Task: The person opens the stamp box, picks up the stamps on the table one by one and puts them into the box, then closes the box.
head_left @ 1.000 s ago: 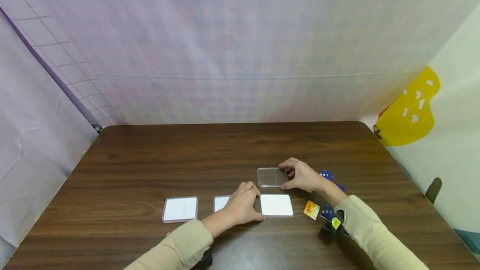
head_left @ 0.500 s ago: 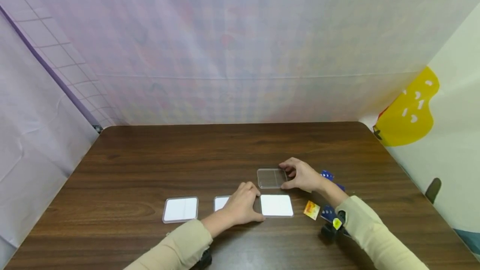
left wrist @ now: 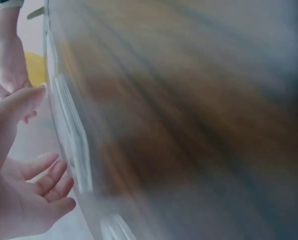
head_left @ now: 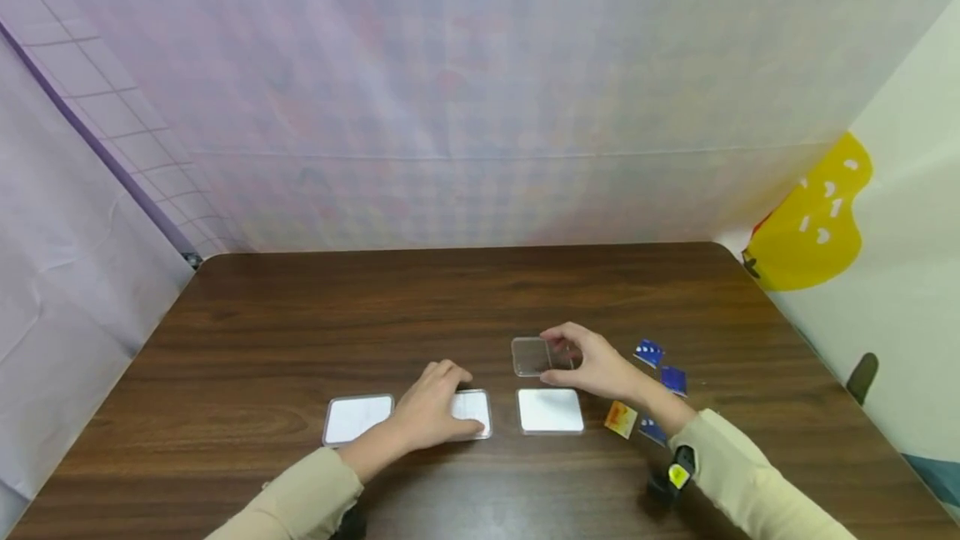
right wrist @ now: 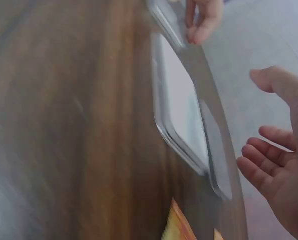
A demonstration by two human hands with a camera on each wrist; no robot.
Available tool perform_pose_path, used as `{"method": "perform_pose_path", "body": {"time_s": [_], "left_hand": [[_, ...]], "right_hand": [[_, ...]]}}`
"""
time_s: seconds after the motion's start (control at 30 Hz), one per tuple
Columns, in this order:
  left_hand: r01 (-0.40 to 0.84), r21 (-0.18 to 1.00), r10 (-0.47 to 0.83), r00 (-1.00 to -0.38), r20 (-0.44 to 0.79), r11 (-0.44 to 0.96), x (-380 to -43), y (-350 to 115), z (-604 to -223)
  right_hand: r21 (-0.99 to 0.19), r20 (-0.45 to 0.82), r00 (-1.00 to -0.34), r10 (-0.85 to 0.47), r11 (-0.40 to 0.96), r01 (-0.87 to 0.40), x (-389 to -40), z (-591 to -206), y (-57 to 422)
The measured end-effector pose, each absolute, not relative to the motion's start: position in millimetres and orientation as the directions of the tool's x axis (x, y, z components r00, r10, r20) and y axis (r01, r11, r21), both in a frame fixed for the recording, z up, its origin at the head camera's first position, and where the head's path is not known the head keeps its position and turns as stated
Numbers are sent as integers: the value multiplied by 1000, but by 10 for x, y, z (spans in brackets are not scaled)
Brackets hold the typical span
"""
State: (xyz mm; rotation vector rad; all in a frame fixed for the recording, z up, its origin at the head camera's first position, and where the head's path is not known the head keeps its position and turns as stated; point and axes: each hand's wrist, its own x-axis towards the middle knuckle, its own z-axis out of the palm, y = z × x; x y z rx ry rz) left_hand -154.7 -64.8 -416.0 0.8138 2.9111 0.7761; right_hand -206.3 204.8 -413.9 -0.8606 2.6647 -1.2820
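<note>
My left hand (head_left: 423,409) reaches over the middle white case (head_left: 474,413) of 3 on the tabletop (head_left: 360,307), fingers parted; blur hides whether they touch it. My right hand (head_left: 597,367), fingers spread, hovers by the clear lid (head_left: 529,357) beyond the rightmost white case (head_left: 551,412).

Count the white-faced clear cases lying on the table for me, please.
3, in a row across the head view: the left case, the middle case, partly hidden by the person's left hand, and the right case. No other shows.
</note>
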Motion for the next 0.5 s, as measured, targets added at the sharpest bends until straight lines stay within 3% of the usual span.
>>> {"method": "perform_pose_path", "body": {"time_s": [0.5], "left_hand": [[404, 476, 414, -906, 90, 781, -1406, -1089, -4183]], "right_hand": [[-681, 221, -745, -629, 447, -580, -1782, -4208, 1465]]}}
